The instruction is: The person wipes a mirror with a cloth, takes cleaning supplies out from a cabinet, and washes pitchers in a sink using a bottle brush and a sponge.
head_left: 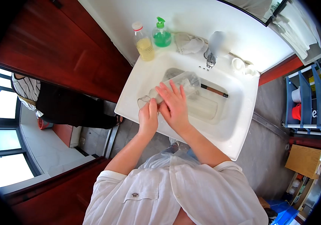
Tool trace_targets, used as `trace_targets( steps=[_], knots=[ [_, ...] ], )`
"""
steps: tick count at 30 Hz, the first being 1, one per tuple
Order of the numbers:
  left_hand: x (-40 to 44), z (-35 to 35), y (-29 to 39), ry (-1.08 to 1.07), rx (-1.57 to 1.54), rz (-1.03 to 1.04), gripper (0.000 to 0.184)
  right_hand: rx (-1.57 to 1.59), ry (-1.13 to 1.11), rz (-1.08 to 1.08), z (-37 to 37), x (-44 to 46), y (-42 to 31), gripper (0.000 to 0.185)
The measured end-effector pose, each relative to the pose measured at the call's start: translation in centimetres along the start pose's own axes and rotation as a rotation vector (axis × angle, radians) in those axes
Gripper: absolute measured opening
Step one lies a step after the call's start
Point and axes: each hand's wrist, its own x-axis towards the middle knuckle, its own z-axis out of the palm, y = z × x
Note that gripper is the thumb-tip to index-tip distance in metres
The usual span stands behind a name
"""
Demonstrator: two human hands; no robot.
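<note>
My left hand [148, 118] is closed at the near end of a long clear vessel [190, 80], beside a thin transparent rim or loop [144, 99]. The vessel lies tilted over the white sink [235, 123], its far end towards the tap. Whether it is glass or plastic I cannot tell. My right hand [174, 107] rests across the vessel with fingers stretched and spread, its thumb close to my left fingers. In the basin lie a brush-like tool's dark and brown handle [216, 90] and a clear rectangular container [205, 107].
On the sink's back ledge stand a bottle of yellow liquid [145, 48], a green pump bottle [162, 36], a crumpled cloth [188, 43], the tap [213, 52] and white cups [239, 64]. A person in black trousers [68, 103] stands beyond the red door [66, 48]. Blue shelving [306, 99] is at right.
</note>
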Motion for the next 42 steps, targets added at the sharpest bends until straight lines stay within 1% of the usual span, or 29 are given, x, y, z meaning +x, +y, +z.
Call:
trace_targets(
  steps=[2,3,4,5,7,8,10,11,13,14,16,17,19,20,22,23,24,25,26,27,29,31,33,34,36,37,39,41,42],
  knots=[
    [-0.3,-0.4,0.2,-0.015,0.036,0.046,0.038,-0.088,0.064,0.039,-0.4,0.3,1.9,0.046],
    [-0.4,-0.6,0.2,-0.086,0.005,0.156,0.035,-0.148,0.130,0.087,-0.4,0.3,3.9,0.045],
    [-0.6,-0.9,0.2,-0.156,-0.027,0.264,0.031,-0.100,0.178,0.206,-0.7,0.3,6.5,0.043],
    [-1.1,-1.2,0.3,-0.155,-0.027,0.262,0.031,-0.049,0.227,0.323,-1.4,0.2,8.7,0.041],
    [-1.5,-1.8,0.5,-0.269,0.168,0.285,0.028,0.312,0.129,0.857,-3.1,0.5,10.6,0.038],
    [-1.5,-1.9,0.7,-0.264,0.169,0.286,0.028,0.313,0.127,0.853,-3.1,0.3,10.8,0.038],
    [-1.1,-1.9,0.9,-0.323,0.228,0.237,0.030,0.640,0.236,1.044,-3.0,-0.4,10.8,0.035],
    [-1.1,-1.8,1.0,-0.312,0.225,0.236,0.030,0.640,0.225,1.038,-2.7,-1.1,11.3,0.035],
    [-1.4,-1.3,1.7,-0.297,-0.341,-0.098,0.036,0.602,0.441,0.787,-2.1,-2.3,11.3,0.033],
    [-1.2,-1.4,2.3,-0.286,-0.342,-0.101,0.036,0.605,0.430,0.786,-2.1,-2.9,11.4,0.033],
    [-0.4,-1.7,5.2,-0.248,-0.677,-0.636,0.055,0.415,0.456,0.664,-3.6,-1.7,8.9,0.035],
    [-0.4,-1.4,4.5,-0.245,-0.675,-0.631,0.055,0.420,0.457,0.659,-4.1,-1.1,8.6,0.035],
    [-1.1,-0.7,2.3,-0.291,-0.610,-0.478,0.055,0.342,0.288,0.748,-4.8,-1.0,8.0,0.036],
    [-1.6,-0.4,2.1,-0.291,-0.610,-0.477,0.055,0.342,0.288,0.747,-4.7,-1.0,7.9,0.036],
    [-2.2,0.2,2.2,-0.218,-0.114,0.027,0.044,0.062,0.242,0.558,-4.1,-1.2,6.9,0.037],
    [-2.3,0.7,2.0,-0.220,-0.115,0.024,0.044,-0.011,0.231,0.328,-3.0,-1.7,5.8,0.038],
    [-2.4,1.3,1.6,-0.191,0.100,0.118,0.035,-0.081,0.214,0.099,-1.5,-2.3,4.2,0.039],
    [-2.4,1.7,0.9,-0.160,0.314,0.217,0.026,0.056,0.141,0.099,-1.4,-2.1,1.3,0.039],
    [-2.2,1.8,-0.8,-0.108,0.252,0.312,0.017,0.191,0.072,0.099,-1.9,-1.7,-0.9,0.040],
    [-2.1,1.5,-0.4,-0.115,0.251,0.317,0.017,0.186,0.079,0.102,-2.1,-1.4,-0.4,0.040],
    [-2.6,0.9,0.7,-0.224,0.290,0.380,0.017,-0.044,0.027,-0.060,-2.5,-1.1,2.1,0.039],
    [-2.7,0.8,0.9,-0.216,0.281,0.447,0.016,-0.088,0.092,0.217,-2.5,-1.7,8.0,0.035],
    [-2.7,0.8,0.9,-0.217,0.263,0.514,0.015,0.331,0.173,0.711,-4.3,-1.5,10.5,0.030],
    [-2.5,0.7,0.7,-0.242,0.288,0.603,0.014,0.324,0.180,0.722,-4.6,-1.6,11.1,0.030],
    [-2.1,0.7,0.8,-0.284,0.308,0.696,0.013,0.686,0.205,1.155,-5.3,-2.1,11.6,0.030],
    [-1.8,0.9,1.0,-0.276,0.312,0.755,0.012,0.683,0.215,1.161,-5.3,-2.8,12.2,0.030],
    [-2.0,1.2,1.9,-0.258,0.319,0.812,0.012,0.663,0.362,0.910,-4.9,-3.9,12.7,0.031],
    [-2.5,1.6,3.3,-0.351,-0.256,-0.087,0.028,0.680,0.414,0.851,-5.3,-4.1,12.2,0.030],
    [-2.2,1.4,3.9,-0.345,-0.252,-0.088,0.028,0.693,0.471,0.798,-5.7,-3.9,11.5,0.030]
  ],
)
